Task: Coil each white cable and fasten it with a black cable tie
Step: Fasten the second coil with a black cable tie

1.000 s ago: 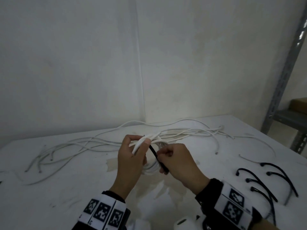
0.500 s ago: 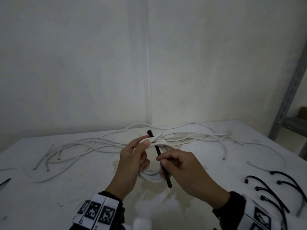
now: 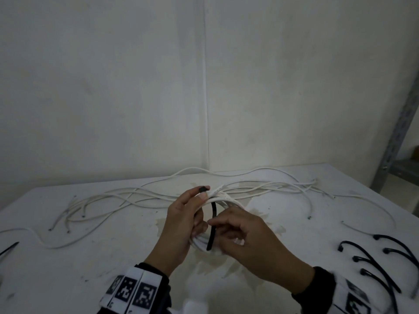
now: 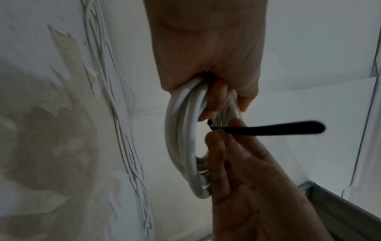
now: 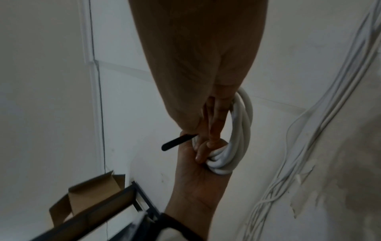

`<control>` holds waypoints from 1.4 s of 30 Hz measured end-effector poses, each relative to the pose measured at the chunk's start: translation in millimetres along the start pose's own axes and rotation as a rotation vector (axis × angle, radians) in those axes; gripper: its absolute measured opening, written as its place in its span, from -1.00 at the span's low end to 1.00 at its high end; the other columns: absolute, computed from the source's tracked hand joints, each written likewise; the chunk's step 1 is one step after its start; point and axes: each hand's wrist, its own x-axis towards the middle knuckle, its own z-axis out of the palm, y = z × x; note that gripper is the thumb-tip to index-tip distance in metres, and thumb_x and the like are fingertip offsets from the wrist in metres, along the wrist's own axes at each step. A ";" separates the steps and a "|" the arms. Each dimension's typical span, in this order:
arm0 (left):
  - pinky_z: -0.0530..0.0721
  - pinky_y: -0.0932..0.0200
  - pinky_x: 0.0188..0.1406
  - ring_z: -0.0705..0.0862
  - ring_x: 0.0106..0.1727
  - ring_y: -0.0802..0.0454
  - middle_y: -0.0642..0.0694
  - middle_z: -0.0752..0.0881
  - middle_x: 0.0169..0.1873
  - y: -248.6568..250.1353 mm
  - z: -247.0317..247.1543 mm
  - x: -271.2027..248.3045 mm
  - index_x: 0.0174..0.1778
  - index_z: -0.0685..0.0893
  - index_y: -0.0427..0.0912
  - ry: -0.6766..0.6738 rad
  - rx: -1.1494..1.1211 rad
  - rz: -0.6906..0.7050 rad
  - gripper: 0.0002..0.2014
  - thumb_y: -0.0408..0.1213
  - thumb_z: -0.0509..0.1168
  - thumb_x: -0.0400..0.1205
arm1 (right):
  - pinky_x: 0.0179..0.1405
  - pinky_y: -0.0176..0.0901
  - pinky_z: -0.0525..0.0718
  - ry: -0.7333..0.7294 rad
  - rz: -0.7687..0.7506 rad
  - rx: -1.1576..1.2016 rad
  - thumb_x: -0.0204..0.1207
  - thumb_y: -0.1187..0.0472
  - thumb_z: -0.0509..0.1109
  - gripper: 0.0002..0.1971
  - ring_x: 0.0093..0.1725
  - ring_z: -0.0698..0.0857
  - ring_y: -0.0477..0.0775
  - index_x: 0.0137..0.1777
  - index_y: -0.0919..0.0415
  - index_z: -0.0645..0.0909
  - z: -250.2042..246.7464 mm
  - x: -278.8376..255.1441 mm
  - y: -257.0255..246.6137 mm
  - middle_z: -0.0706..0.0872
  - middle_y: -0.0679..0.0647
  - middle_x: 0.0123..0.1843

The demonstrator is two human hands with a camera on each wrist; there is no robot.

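Note:
My left hand [image 3: 200, 193] grips a coil of white cable [image 3: 201, 243] upright above the table, and its thumb and forefinger also pinch the head of a black cable tie [image 3: 213, 214] at the coil's top. The strap hangs down across the coil's opening. My right hand [image 3: 215, 223] pinches that strap midway between thumb and forefinger. In the left wrist view the coil [image 4: 183, 138] hangs from my curled fingers, with the tie [image 4: 268, 129] sticking out sideways. The right wrist view shows the coil [image 5: 241, 130] and the tie's free end [image 5: 177, 141].
Several loose white cables [image 3: 136, 196] sprawl across the back of the white table [image 3: 68, 268]. Several black cable ties [image 3: 381, 264] lie at the right, and one [image 3: 9, 248] at the left edge. A metal shelf upright [image 3: 394, 137] stands at the far right, with a cardboard box [image 5: 92, 192] on the shelf.
The tie's head has come up to my left fingertips at the top of the coil. The strap now hangs nearly straight down, and my right hand pinches it lower and closer to the coil.

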 end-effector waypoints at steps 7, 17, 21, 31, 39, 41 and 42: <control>0.25 0.36 -0.68 0.20 -0.70 0.21 0.07 0.33 -0.73 -5.2 3.4 -1.3 0.07 0.69 -0.22 -0.029 0.002 0.013 -0.80 -0.31 0.21 0.62 | -0.39 -0.47 0.59 0.203 -0.073 0.052 0.44 0.05 0.36 -0.87 -0.38 0.64 -0.20 -0.28 0.03 0.65 -1.0 7.2 -2.6 0.61 -0.16 -0.28; 0.27 0.31 -0.63 0.19 -0.66 0.18 0.03 0.24 -0.68 -10.0 6.3 -0.7 0.07 0.71 -0.15 0.020 0.013 0.034 -0.74 -0.14 0.21 0.59 | -0.50 -0.34 0.60 0.280 0.210 0.237 0.48 0.33 0.41 -0.82 -0.55 0.63 -0.16 -0.34 0.13 0.68 -0.5 16.2 -12.3 0.69 -0.04 -0.53; 0.28 0.27 -0.59 0.19 -0.67 0.17 0.03 0.24 -0.68 -10.9 7.9 -0.9 0.03 0.71 -0.11 0.047 0.027 0.015 -0.77 -0.15 0.19 0.62 | -0.55 -0.26 0.64 0.321 0.282 0.193 0.43 0.30 0.47 -0.81 -0.61 0.62 -0.11 -0.41 0.13 0.69 -4.6 18.9 -12.9 0.70 -0.04 -0.55; 0.32 0.36 -0.66 0.22 -0.67 0.20 0.08 0.28 -0.71 -12.9 12.8 -1.4 0.00 0.72 -0.08 0.082 0.053 0.023 -0.80 -0.18 0.21 0.63 | -0.59 -0.31 0.57 0.287 0.378 0.164 0.44 0.26 0.47 -0.83 -0.61 0.59 -0.14 -0.36 0.28 0.73 -9.1 24.7 -16.2 0.71 0.04 -0.48; 0.31 0.36 -0.68 0.24 -0.67 0.22 0.09 0.40 -0.67 -15.5 11.9 -1.2 -0.06 0.73 -0.08 0.088 0.070 0.041 -0.85 -0.23 0.23 0.63 | -0.54 -0.34 0.53 0.273 0.407 0.182 0.43 0.22 0.47 -0.81 -0.60 0.57 -0.15 -0.38 0.26 0.72 -9.6 28.0 -18.4 0.68 0.02 -0.52; 0.31 0.36 -0.67 0.24 -0.67 0.22 0.10 0.45 -0.68 -17.1 10.6 -1.3 -0.06 0.72 -0.10 0.079 0.093 0.046 -0.85 -0.24 0.23 0.63 | -0.54 -0.36 0.52 0.270 0.409 0.159 0.45 0.22 0.46 -0.81 -0.60 0.57 -0.16 -0.36 0.26 0.72 -8.8 28.0 -17.3 0.67 0.00 -0.54; 0.31 0.36 -0.67 0.24 -0.68 0.22 0.10 0.49 -0.68 -17.7 10.3 -1.4 -0.05 0.72 -0.11 0.072 0.108 0.048 -0.85 -0.25 0.23 0.63 | -0.54 -0.36 0.52 0.283 0.407 0.149 0.45 0.22 0.46 -0.81 -0.61 0.57 -0.17 -0.37 0.25 0.71 -7.8 28.0 -16.4 0.66 -0.01 -0.55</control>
